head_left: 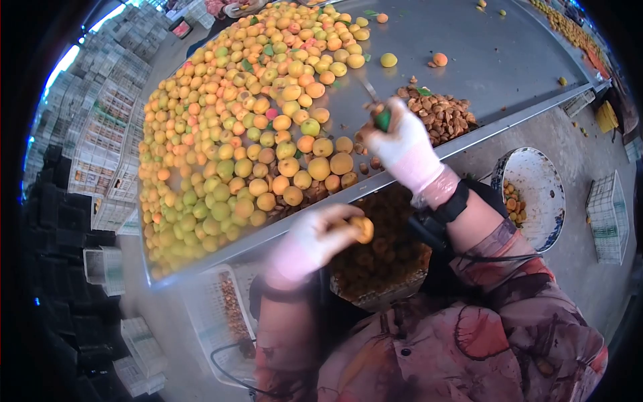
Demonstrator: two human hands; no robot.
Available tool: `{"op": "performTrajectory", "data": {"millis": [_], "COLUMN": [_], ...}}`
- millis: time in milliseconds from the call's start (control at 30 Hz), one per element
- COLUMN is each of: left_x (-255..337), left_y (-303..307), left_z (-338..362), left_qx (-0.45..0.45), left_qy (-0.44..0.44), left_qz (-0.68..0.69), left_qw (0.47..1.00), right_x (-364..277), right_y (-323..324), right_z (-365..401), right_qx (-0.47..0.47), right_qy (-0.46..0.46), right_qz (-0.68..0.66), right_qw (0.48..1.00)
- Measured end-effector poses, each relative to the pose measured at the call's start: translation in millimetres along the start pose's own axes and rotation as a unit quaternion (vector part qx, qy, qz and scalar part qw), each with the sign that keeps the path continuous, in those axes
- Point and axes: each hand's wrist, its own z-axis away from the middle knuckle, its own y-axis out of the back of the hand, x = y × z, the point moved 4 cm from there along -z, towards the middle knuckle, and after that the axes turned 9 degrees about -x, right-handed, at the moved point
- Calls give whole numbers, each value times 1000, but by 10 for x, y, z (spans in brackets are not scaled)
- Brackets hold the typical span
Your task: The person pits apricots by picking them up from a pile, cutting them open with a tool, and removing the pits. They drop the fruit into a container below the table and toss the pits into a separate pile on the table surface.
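Note:
My left hand [315, 241], in a pale glove and blurred, is closed on an orange fruit piece [362, 229] just off the table's front edge. My right hand [402, 144], gloved too, grips a knife by its green handle [382, 120], with the thin blade [368, 87] pointing up and away over the metal table [469, 60]. Beside the right hand lies a heap of brown pits [442, 115]. A large pile of yellow and orange fruit [268, 120] covers the table's left part. Below my hands a dark container [382, 268] holds fruit pieces, partly in shadow.
A round white basin [536, 208] with fruit pieces stands on the floor at right, near a white crate [608, 218]. A crate with pits [218, 315] sits below left. Stacked crates [110, 134] line the left. Part of another person [238, 8] shows at the top.

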Motion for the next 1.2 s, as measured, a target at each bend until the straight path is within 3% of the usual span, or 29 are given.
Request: {"op": "performTrajectory", "data": {"millis": [67,133,200,233,300,467,567,633,700,733,833,900,933,1000,1033,1100,1200], "left_x": [-6,-3,-35,-48,-122,-119,-143,-228,-239,-195,-399,-365,-362,-336,-329,-389,-336], "left_y": [-44,49,268,303,443,478,485,500,497,411,455,470,463,473,502,584,594], "left_z": [12,51,84,49,65,54,32,-1,-100,-130,-241,-253,-247,-204,-199,-215,-219], "left_qx": [-27,77,211,210,344,348,363,382,351,325,293,308,306,335,333,278,265], "left_qy": [33,-55,-11,-11,13,19,14,12,-78,-1,39,-22,-21,69,71,153,164], "left_qz": [-103,20,56,57,68,86,115,146,45,107,-19,-267,-268,-363,-363,-343,-322], "left_qw": [994,995,976,976,936,934,925,912,932,940,955,913,913,867,867,884,894], "right_x": [-193,-219,-174,-168,-102,-4,9,-84,-110,-138,-86,-65,-56,-49,-31,-13,-45], "right_y": [140,99,-161,-284,-488,-640,-578,-518,-542,-533,-569,-604,-608,-620,-630,-639,-610], "right_z": [-46,-97,-158,-160,-198,-257,-229,-219,-194,-166,-92,-46,-45,-50,-55,-77,-60], "right_qx": [49,32,-173,-210,-291,-336,-320,-243,-231,-212,-259,-295,-294,-286,-287,-271,-253], "right_qy": [1,-5,-36,-15,-88,-125,-105,-21,-13,-8,-25,-21,-23,-11,-13,-2,-10], "right_qz": [94,132,257,287,347,389,345,57,85,112,214,248,247,237,235,208,136], "right_qw": [994,991,950,934,887,849,876,968,969,971,942,923,923,928,929,940,958]}}
